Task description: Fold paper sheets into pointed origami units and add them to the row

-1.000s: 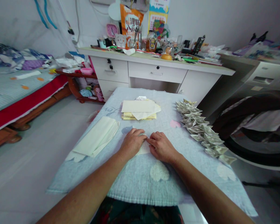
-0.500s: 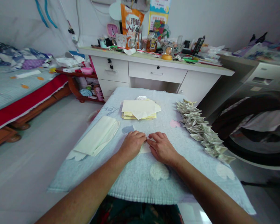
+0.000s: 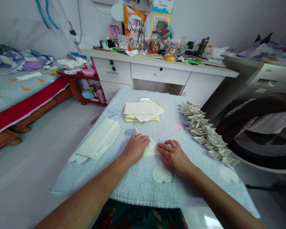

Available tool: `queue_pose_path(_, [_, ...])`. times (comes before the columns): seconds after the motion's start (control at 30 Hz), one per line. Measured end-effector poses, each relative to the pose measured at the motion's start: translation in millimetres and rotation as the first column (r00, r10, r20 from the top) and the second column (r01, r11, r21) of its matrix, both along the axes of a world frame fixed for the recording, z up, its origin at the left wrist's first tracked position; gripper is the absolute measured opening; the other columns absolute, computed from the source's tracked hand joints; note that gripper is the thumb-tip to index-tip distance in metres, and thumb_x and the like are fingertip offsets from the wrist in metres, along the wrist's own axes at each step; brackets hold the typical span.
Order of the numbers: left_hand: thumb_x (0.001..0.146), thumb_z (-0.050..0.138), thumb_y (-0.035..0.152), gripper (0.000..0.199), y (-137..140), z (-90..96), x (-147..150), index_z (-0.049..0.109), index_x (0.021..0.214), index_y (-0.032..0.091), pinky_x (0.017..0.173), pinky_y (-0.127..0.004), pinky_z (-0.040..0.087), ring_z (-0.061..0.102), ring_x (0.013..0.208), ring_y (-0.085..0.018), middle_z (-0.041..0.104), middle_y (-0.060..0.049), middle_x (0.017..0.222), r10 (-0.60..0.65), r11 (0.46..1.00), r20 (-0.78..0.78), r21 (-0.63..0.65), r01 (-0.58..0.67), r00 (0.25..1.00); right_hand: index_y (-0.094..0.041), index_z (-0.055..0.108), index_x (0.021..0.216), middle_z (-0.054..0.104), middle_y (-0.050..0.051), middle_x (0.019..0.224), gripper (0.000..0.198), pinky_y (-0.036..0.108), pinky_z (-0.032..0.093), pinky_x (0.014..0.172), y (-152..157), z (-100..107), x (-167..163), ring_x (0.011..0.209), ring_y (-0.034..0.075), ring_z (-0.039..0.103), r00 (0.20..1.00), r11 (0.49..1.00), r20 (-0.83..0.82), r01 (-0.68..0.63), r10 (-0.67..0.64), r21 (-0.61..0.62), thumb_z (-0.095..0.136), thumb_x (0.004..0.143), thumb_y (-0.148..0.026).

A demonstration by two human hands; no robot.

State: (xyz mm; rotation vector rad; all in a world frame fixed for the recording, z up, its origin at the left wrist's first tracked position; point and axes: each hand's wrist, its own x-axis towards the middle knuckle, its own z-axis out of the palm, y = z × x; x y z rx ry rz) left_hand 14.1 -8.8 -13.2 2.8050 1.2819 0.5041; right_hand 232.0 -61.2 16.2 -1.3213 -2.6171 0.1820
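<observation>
A small folded sheet of pale paper [image 3: 152,149] lies flat on the cloth-covered table between my hands. My left hand [image 3: 137,148] is closed on its left part, the fingers bent together and pressing it down. At the right corner, my right hand [image 3: 173,156] is closed with its fingertips on the paper's edge. Both palms hide parts of the sheet. Beyond the hands sits a stack of cream and yellow paper [image 3: 141,109]. A larger folded pale sheet [image 3: 98,140] lies to the left. Several pointed folded-paper pieces [image 3: 202,130] form a long row on the right.
The table's cloth [image 3: 138,184] hangs over its front edge. Behind stands a white desk [image 3: 157,74] crowded with jars, an orange bag [image 3: 134,27] and a pink clock [image 3: 114,31]. A bed [image 3: 26,92] is at the left, a front-loading washing machine [image 3: 271,76] at the right.
My right hand has slid right along the paper, away from my left hand, uncovering more of the sheet. My left hand stays in nearly the same place.
</observation>
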Motion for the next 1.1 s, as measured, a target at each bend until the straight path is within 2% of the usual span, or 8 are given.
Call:
queue_pose_path(0.17, [0.088, 0.050, 0.012, 0.025, 0.2, -2.7, -1.3, 0.064, 0.108, 0.020, 0.083, -0.039, 0.044, 0.054, 0.102, -0.023, 0.064, -0.005, 0.124, -0.014, 1.000, 0.002, -0.007, 0.014, 1.000, -0.020, 0.061, 0.118, 0.061, 0.006, 0.124, 0.030, 0.044, 0.031, 0.095, -10.0, 7.9, 13.5, 0.108, 0.027, 0.045, 1.000, 1.000, 0.000, -0.019, 0.019, -0.020, 0.055, 0.088, -0.020])
queue_pose_path(0.27, [0.087, 0.050, 0.010, 0.027, 0.9, -4.5, -3.1, 0.064, 0.109, 0.019, 0.085, -0.038, 0.044, 0.054, 0.102, -0.023, 0.063, -0.005, 0.124, -0.026, 0.999, 0.014, -0.027, 0.026, 1.000, -0.018, 0.066, 0.095, 0.067, 0.007, 0.101, 0.013, 0.040, 0.032, 0.091, -6.1, 16.7, 15.7, 0.101, 0.024, 0.048, 0.999, 0.998, 0.009, -0.033, 0.034, -0.045, 0.055, 0.087, -0.018])
queue_pose_path(0.37, [0.085, 0.050, 0.009, 0.030, 0.7, -4.0, -4.6, 0.064, 0.110, 0.020, 0.088, -0.038, 0.045, 0.053, 0.105, -0.023, 0.061, -0.006, 0.125, -0.026, 0.999, 0.044, -0.041, 0.027, 0.999, -0.017, 0.062, 0.080, 0.063, 0.006, 0.082, 0.007, 0.036, 0.035, 0.084, 4.8, 24.3, 11.0, 0.090, 0.021, 0.049, 1.000, 0.998, -0.020, -0.003, 0.002, -0.055, 0.058, 0.086, -0.019])
queue_pose_path(0.43, [0.085, 0.050, 0.009, 0.029, -0.1, -1.6, -5.1, 0.064, 0.108, 0.019, 0.088, -0.038, 0.045, 0.053, 0.105, -0.023, 0.059, -0.007, 0.124, -0.014, 0.999, 0.071, -0.051, 0.018, 0.997, -0.017, 0.060, 0.085, 0.061, 0.006, 0.087, 0.004, 0.034, 0.036, 0.082, 14.1, 26.8, 3.6, 0.090, 0.020, 0.048, 0.997, 0.998, -0.071, 0.004, -0.009, -0.062, 0.060, 0.084, -0.020])
queue_pose_path(0.57, [0.086, 0.050, 0.013, 0.023, -1.6, 4.7, -5.3, 0.065, 0.102, 0.019, 0.087, -0.035, 0.045, 0.054, 0.098, -0.020, 0.059, -0.007, 0.108, -0.010, 0.996, 0.132, -0.088, 0.022, 0.991, -0.018, 0.056, 0.106, 0.056, 0.008, 0.108, 0.040, 0.035, 0.037, 0.086, 32.0, 23.4, -13.4, 0.098, 0.022, 0.046, 0.995, 0.989, -0.084, -0.073, 0.063, -0.130, 0.075, 0.072, -0.026])
queue_pose_path(0.63, [0.087, 0.049, 0.015, 0.021, -1.3, 6.2, -5.8, 0.065, 0.100, 0.019, 0.087, -0.035, 0.045, 0.053, 0.097, -0.020, 0.059, -0.007, 0.100, -0.016, 0.994, 0.148, -0.103, 0.032, 0.989, -0.018, 0.055, 0.111, 0.054, 0.008, 0.110, 0.049, 0.037, 0.036, 0.087, 38.7, 18.4, -18.3, 0.100, 0.023, 0.046, 0.992, 0.980, -0.076, -0.111, 0.099, -0.164, 0.078, 0.069, -0.028])
queue_pose_path(0.9, [0.081, 0.050, 0.008, 0.030, 2.6, 6.9, -10.5, 0.064, 0.105, 0.018, 0.091, -0.035, 0.045, 0.052, 0.100, -0.021, 0.060, -0.007, 0.098, -0.060, 0.974, 0.231, -0.197, 0.107, 0.971, -0.020, 0.057, 0.110, 0.053, 0.007, 0.110, 0.043, 0.037, 0.036, 0.090, 42.5, 6.4, -18.0, 0.102, 0.023, 0.046, 0.984, 0.970, -0.156, -0.115, 0.083, -0.213, 0.076, 0.071, -0.026])
queue_pose_path(1.1, [0.077, 0.052, 0.004, 0.026, 3.9, 4.2, -12.3, 0.065, 0.093, 0.019, 0.089, -0.033, 0.045, 0.054, 0.097, -0.019, 0.062, -0.005, 0.095, -0.060, 0.964, 0.323, -0.228, 0.139, 0.945, -0.020, 0.058, 0.109, 0.052, 0.007, 0.109, 0.036, 0.038, 0.035, 0.090, 40.2, 5.4, -18.8, 0.101, 0.023, 0.045, 0.983, 0.971, -0.169, -0.107, 0.071, -0.215, 0.070, 0.075, -0.025])
